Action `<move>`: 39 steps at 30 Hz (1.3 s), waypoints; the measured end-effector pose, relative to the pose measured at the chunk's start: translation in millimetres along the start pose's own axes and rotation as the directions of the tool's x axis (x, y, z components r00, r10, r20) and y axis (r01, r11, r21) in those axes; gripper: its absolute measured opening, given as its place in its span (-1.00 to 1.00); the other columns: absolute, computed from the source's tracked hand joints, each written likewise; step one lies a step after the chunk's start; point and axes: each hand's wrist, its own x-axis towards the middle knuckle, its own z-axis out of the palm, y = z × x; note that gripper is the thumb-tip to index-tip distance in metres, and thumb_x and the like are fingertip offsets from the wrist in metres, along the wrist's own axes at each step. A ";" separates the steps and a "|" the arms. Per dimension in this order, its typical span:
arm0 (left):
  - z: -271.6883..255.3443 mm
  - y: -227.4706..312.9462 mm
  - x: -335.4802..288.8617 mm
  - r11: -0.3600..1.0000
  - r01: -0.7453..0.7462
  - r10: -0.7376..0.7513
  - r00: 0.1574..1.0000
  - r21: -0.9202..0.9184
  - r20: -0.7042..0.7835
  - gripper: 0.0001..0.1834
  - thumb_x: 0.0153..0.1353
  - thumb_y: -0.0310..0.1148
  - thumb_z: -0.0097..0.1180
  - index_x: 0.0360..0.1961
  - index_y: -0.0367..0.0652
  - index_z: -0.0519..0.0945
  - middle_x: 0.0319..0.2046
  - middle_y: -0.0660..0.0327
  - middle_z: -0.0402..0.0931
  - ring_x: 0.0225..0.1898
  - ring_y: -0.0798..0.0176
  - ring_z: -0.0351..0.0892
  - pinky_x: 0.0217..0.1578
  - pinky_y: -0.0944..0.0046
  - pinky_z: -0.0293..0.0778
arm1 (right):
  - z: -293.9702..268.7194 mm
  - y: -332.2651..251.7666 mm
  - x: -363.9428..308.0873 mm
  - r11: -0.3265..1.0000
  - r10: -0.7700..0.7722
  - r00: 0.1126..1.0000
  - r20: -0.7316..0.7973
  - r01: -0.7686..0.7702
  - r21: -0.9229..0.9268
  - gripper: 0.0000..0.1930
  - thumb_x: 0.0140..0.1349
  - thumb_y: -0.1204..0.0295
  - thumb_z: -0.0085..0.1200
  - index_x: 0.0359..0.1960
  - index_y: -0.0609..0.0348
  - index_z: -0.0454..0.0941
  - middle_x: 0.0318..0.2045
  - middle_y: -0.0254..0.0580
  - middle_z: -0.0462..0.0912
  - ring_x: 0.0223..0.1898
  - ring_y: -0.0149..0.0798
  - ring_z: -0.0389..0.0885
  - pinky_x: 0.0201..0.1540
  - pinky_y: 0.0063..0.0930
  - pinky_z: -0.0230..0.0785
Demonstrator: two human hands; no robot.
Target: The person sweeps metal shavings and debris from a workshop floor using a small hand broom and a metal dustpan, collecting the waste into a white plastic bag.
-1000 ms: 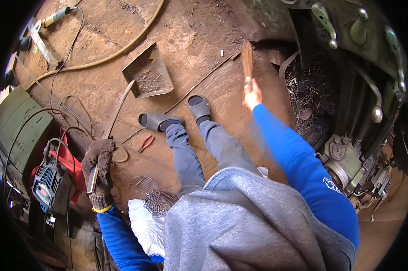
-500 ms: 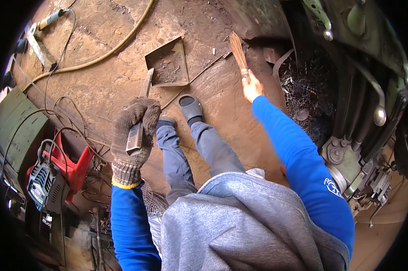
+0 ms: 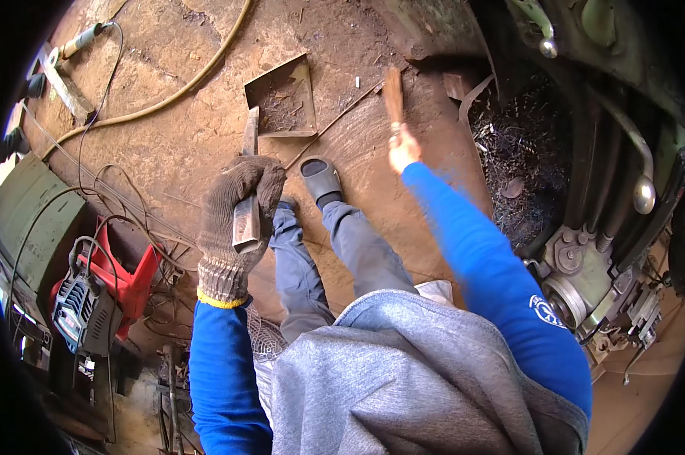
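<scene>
one corded power tool [image 3: 83,39], upper left, near a flat metal bar [image 3: 69,92]. one tan hose [image 3: 141,113], laid in a long curve. one green metal casing [image 3: 39,201], left. one boxy blue-grey unit [image 3: 96,318], just beside a red object [image 3: 135,277]. one green-grey machine [image 3: 585,262], right, bearing ball-ended levers [image 3: 644,195]. one grey wire mesh [image 3: 265,337], lower left of centre.

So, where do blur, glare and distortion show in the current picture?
All in the head view: slight blur on the right hand, stronger on its blue sleeve; glare on the round lever knob; curved black fisheye border around the scene.
</scene>
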 end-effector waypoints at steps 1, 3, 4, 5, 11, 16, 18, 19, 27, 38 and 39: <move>1.9 2.3 5.7 1.000 0.016 -0.016 0.999 -0.006 0.031 -0.90 0.21 -0.50 0.16 -0.28 -0.30 0.61 -0.30 0.04 0.61 -0.23 0.11 0.61 -0.14 0.20 0.48 | 27.7 18.4 -12.2 0.988 -0.091 0.994 -0.056 0.097 0.116 -0.43 0.32 0.32 -0.02 0.36 0.07 0.19 -0.17 0.16 0.61 -0.21 -0.07 0.60 -0.06 -0.33 0.44; -3.7 -4.5 2.8 0.997 0.075 -0.076 0.996 0.025 0.041 -0.90 0.22 -0.48 0.15 -0.28 -0.30 0.60 -0.30 0.05 0.60 -0.23 0.11 0.60 -0.15 0.21 0.48 | 38.0 -36.2 -77.7 1.000 0.025 0.974 0.224 -0.021 -0.022 -0.41 0.31 0.31 -0.06 0.37 0.14 0.15 0.03 0.29 0.51 0.05 0.16 0.52 0.11 -0.17 0.36; -3.0 2.0 10.2 0.998 0.059 -0.061 0.996 0.026 0.065 -0.89 0.23 -0.47 0.14 -0.27 -0.29 0.60 -0.30 0.06 0.59 -0.23 0.12 0.60 -0.15 0.22 0.47 | 53.5 -18.4 -93.0 0.997 -0.065 0.975 0.211 0.055 0.051 -0.39 0.29 0.27 -0.04 0.37 0.13 0.16 0.07 0.30 0.48 0.10 0.20 0.47 0.17 -0.15 0.32; -6.5 -0.5 11.3 0.997 0.066 -0.069 0.995 0.041 0.076 -0.88 0.24 -0.46 0.14 -0.26 -0.29 0.60 -0.30 0.06 0.59 -0.22 0.12 0.59 -0.15 0.22 0.47 | 51.9 -29.3 -116.7 0.981 -0.119 0.970 0.212 0.082 0.174 -0.39 0.29 0.26 -0.03 0.36 0.14 0.17 0.08 0.29 0.48 0.13 0.17 0.46 0.21 -0.18 0.29; -15.2 -14.2 14.6 0.996 0.087 -0.087 0.988 0.007 0.127 -0.85 0.25 -0.44 0.13 -0.21 -0.30 0.59 -0.28 0.08 0.58 -0.19 0.19 0.58 -0.12 0.26 0.46 | 29.1 -33.9 -124.3 0.957 0.081 0.976 0.205 -0.133 0.256 -0.42 0.29 0.31 0.00 0.32 0.23 0.21 0.01 0.23 0.56 0.00 0.05 0.59 0.08 -0.26 0.42; -13.1 -14.2 18.8 0.998 0.060 -0.063 0.990 0.033 0.129 -0.84 0.28 -0.43 0.10 -0.19 -0.29 0.59 -0.28 0.09 0.58 -0.18 0.20 0.58 -0.12 0.27 0.46 | 108.8 -32.2 -157.0 0.960 -0.148 0.980 -0.134 0.175 0.217 -0.43 0.27 0.35 0.03 0.33 0.16 0.25 -0.39 -0.06 0.64 -0.43 -0.20 0.61 -0.32 -0.32 0.50; -21.9 -20.5 12.8 0.995 0.072 -0.080 0.990 0.074 0.114 -0.81 0.30 -0.38 0.08 -0.19 -0.29 0.61 -0.24 0.11 0.60 -0.17 0.23 0.57 -0.10 0.28 0.45 | 86.3 -21.7 -177.3 0.935 -0.125 0.991 0.041 0.103 0.339 -0.42 0.28 0.38 0.04 0.34 0.15 0.23 -0.39 -0.17 0.62 -0.47 -0.32 0.57 -0.36 -0.38 0.49; -26.8 -22.9 11.9 0.993 0.072 -0.081 0.991 0.093 0.103 -0.79 0.31 -0.36 0.07 -0.20 -0.30 0.62 -0.22 0.12 0.61 -0.16 0.24 0.57 -0.09 0.29 0.44 | 65.5 -20.3 -178.1 0.917 -0.123 0.985 0.123 0.065 0.393 -0.41 0.28 0.39 0.04 0.35 0.14 0.22 -0.40 -0.23 0.61 -0.48 -0.38 0.55 -0.38 -0.41 0.48; -41.2 -19.5 15.4 0.959 -0.079 0.034 0.986 0.274 0.165 -0.83 0.28 -0.40 0.09 -0.23 -0.28 0.63 -0.23 0.07 0.62 -0.07 0.09 0.58 0.02 0.19 0.43 | 15.0 -46.5 -106.9 0.957 0.007 0.996 0.089 -0.032 0.287 -0.38 0.28 0.26 -0.01 0.33 0.26 0.19 0.10 0.26 0.48 0.13 0.11 0.49 0.17 -0.26 0.33; -33.9 -29.0 16.3 0.955 -0.230 0.166 0.937 0.186 0.309 -0.85 0.15 -0.44 0.13 -0.27 -0.26 0.62 -0.27 0.00 0.62 -0.15 -0.06 0.61 0.20 0.02 0.33 | 110.1 -78.0 -159.4 0.904 0.088 0.963 0.253 -0.184 0.387 -0.42 0.27 0.30 0.01 0.31 0.22 0.25 -0.03 0.24 0.57 -0.04 0.03 0.59 0.02 -0.31 0.42; -39.3 -31.7 11.7 0.963 -0.197 0.133 0.941 0.185 0.310 -0.85 0.15 -0.45 0.13 -0.27 -0.26 0.62 -0.27 0.00 0.62 -0.15 -0.06 0.61 0.20 0.02 0.34 | 102.1 -87.5 -181.2 0.946 -0.012 0.965 0.263 -0.074 0.315 -0.42 0.28 0.30 0.01 0.32 0.21 0.25 -0.07 0.19 0.59 -0.11 -0.03 0.60 -0.03 -0.34 0.44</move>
